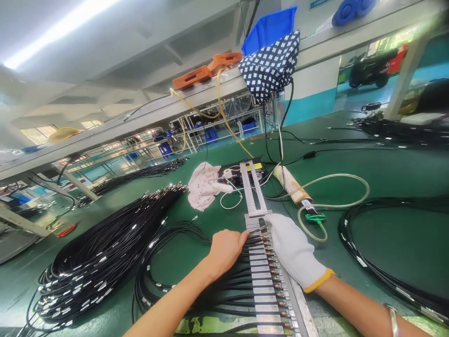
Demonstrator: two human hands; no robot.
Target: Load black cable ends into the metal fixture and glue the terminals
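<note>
Head view shows the bare left hand with its grip closed, thumb pressed over the fingers, on a thin black cable with a metal end; this cable lies across the top of a long, pale, slotted metal holder, just to the right of the left grip; the fingertips beneath are hidden. The right hand, in a white knitted glove with a yellow cuff, has its grip at the holder's upper right side, touching it; whether that grip is open or closed cannot be told.

Below the two grips, a row of black cables with coppery tips crosses the holder, tips toward the right; above them extends a flat, silvery, open rectangular metal frame.

Left of the left grip, on a dark green counter, lie a loose coil of black cables and, farther out, a thick bundle of white-tagged black cables; above that grip sits a crumpled pinkish-white cloth, beside a black box with a yellow label. Above and right of the right grip rest a tan cylindrical object, a green plastic clip and a clear looping tube; well to its right is another black cable coil.
</note>
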